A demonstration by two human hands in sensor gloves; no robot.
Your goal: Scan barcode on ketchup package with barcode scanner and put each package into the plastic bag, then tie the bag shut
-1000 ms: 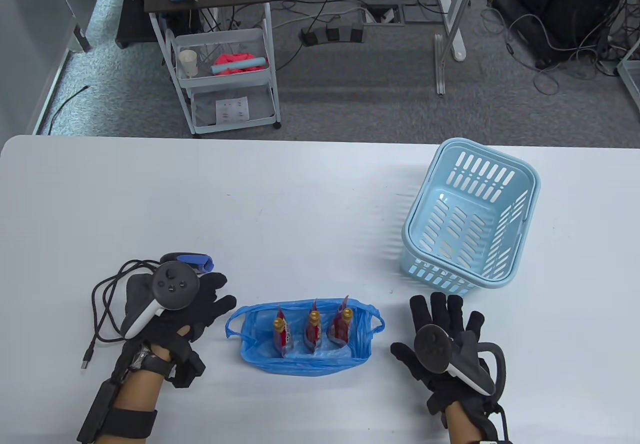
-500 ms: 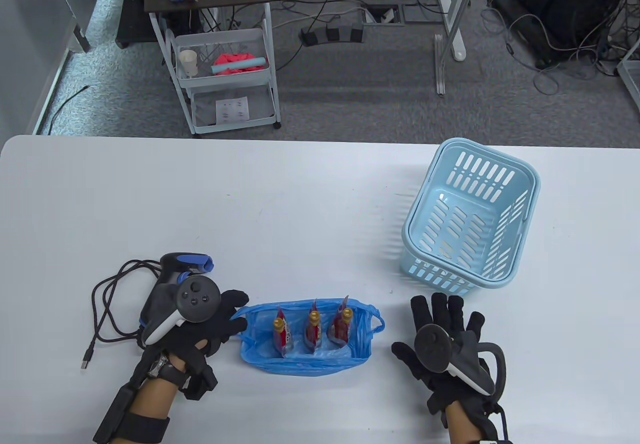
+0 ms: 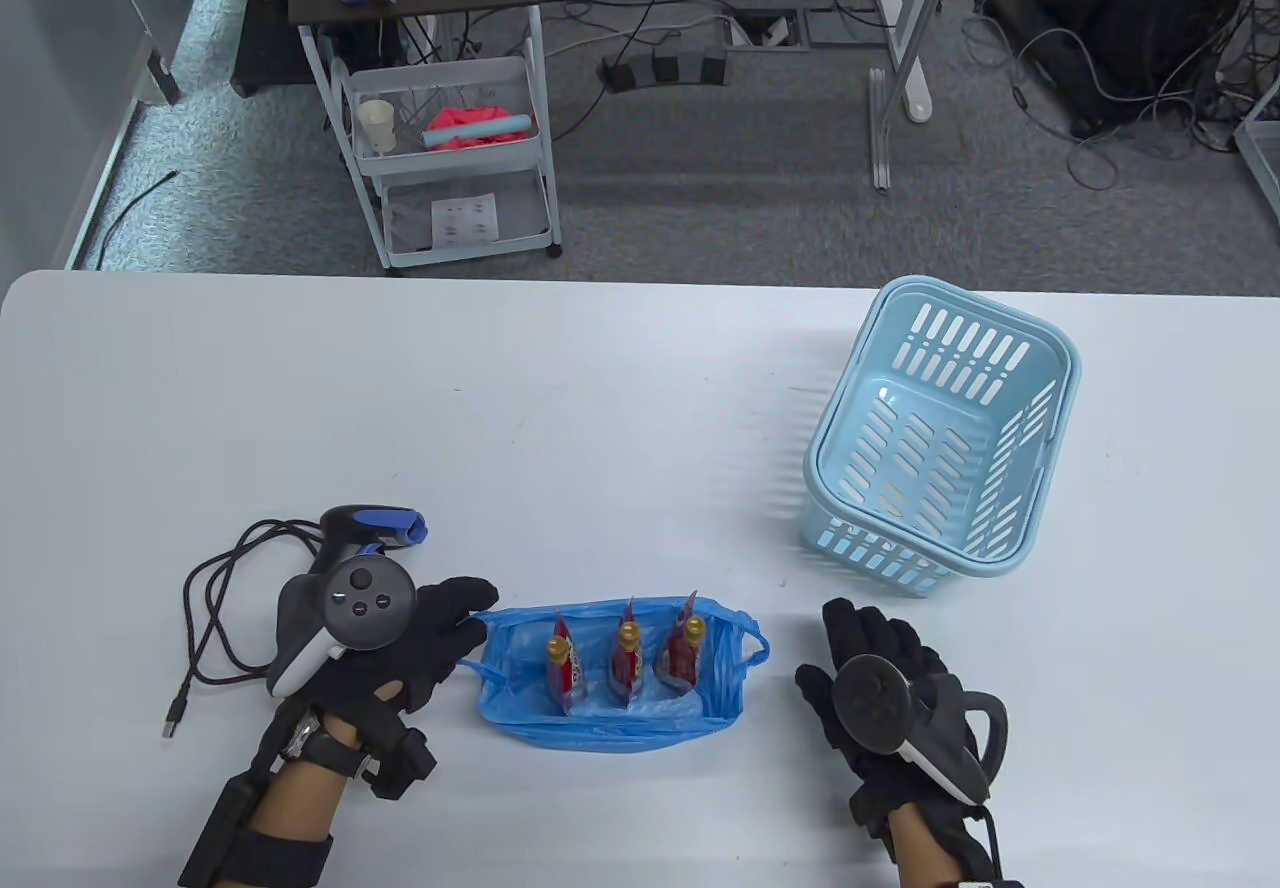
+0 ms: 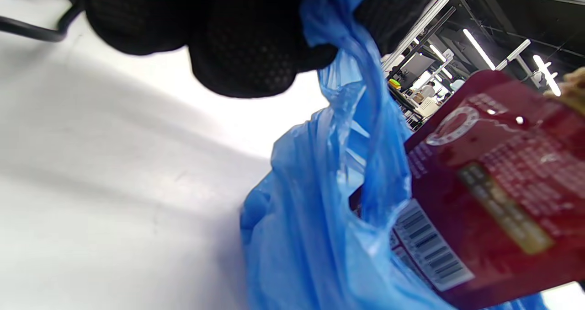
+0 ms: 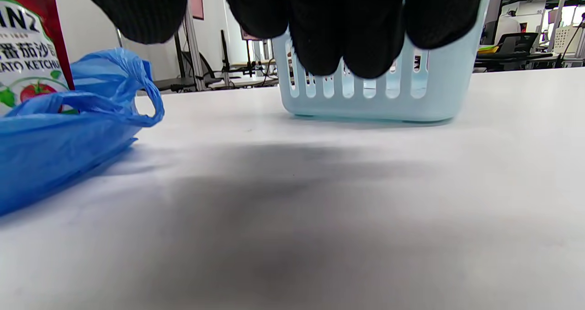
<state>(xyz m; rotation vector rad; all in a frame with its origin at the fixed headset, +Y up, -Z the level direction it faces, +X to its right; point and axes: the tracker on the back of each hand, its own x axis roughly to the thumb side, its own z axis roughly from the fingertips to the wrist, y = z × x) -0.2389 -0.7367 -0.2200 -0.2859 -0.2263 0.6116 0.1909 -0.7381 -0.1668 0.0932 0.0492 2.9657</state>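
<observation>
Table view sets the thin, crinkled blue plastic bag [image 3: 610, 673] low on the white table [image 3: 560, 408], its mouth spread into a rough rectangle, with three ketchup packages [image 3: 625, 658] standing upright in a row inside, each a glossy dark-red pouch with a gold cap. The left wrist view adds what the overhead camera cannot: the nearest pouch's back panel carries a white barcode label and fine print, seen through a gap in the translucent film, and a twisted strip of the bag's left handle runs up between the gloved fingers [image 4: 247, 40]. The left hand [image 3: 400, 643], in a black knit glove with a grey tracker on its back, lies at the bag's left end with its fingers pinching that handle. The right wrist view shows the pouch's front label with a tomato picture and the bag's right handle loop lying free. The right hand [image 3: 880, 688] rests just right of the bag, apart from it, fingers extended and relaxed, gripping nothing. Behind the left hand lies the barcode scanner [image 3: 365, 528], black with a blue nose, its dark cable coiled to the left. Beyond the right hand sits a pale blue slotted plastic basket [image 3: 940, 448], tipped toward the left.
</observation>
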